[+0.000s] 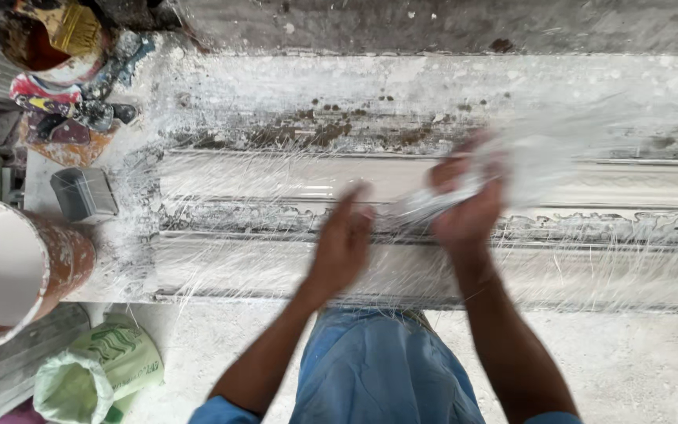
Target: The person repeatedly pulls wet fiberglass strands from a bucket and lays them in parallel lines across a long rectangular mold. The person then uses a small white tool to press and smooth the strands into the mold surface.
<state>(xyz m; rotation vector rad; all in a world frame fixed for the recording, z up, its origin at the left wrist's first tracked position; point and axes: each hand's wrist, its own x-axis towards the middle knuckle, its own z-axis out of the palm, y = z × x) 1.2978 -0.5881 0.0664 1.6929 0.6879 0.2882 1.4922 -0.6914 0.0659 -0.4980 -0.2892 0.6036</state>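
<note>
A person in blue clothing stands at a long white plaster moulding (pixel 292 180) laid across a workbench, seen from above. The right hand (pixel 468 200) grips a blurred bundle of pale glass fibres (pixel 441 200), while the left hand (pixel 343 239) is held flat and open just beside it, over thin strands spread along the wet cast. At far left sit a plaster-stained bucket (pixel 9 263), a small grey box (pixel 84 194) and a paint-smeared pot (pixel 45 39); a green-printed sack (pixel 100 373) lies on the floor nearby.
</note>
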